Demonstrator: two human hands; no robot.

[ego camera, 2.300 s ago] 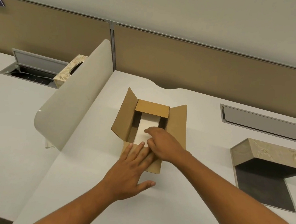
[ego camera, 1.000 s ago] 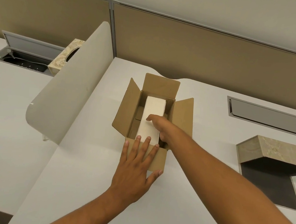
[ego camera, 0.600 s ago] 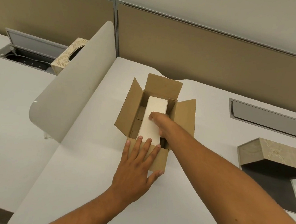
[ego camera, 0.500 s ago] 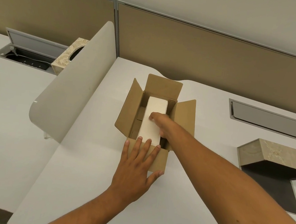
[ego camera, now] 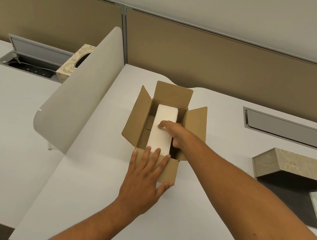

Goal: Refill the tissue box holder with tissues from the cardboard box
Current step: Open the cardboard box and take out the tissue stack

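White tabletop (ego camera: pixel 94 171); curved divider (ego camera: pixel 78 100) at left; patterned box (ego camera: pixel 73 64) behind it; open cable tray (ego camera: pixel 31 65); closed hatch (ego camera: pixel 288 128); tan partition (ego camera: pixel 218 54).

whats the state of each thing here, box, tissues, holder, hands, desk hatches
cardboard box: flaps open, upright on desk
tissue stack: in the box
tissue box holder: open, empty
left hand: flat on near flap
right hand: gripping the stack
left cable hatch: open
right cable hatch: shut
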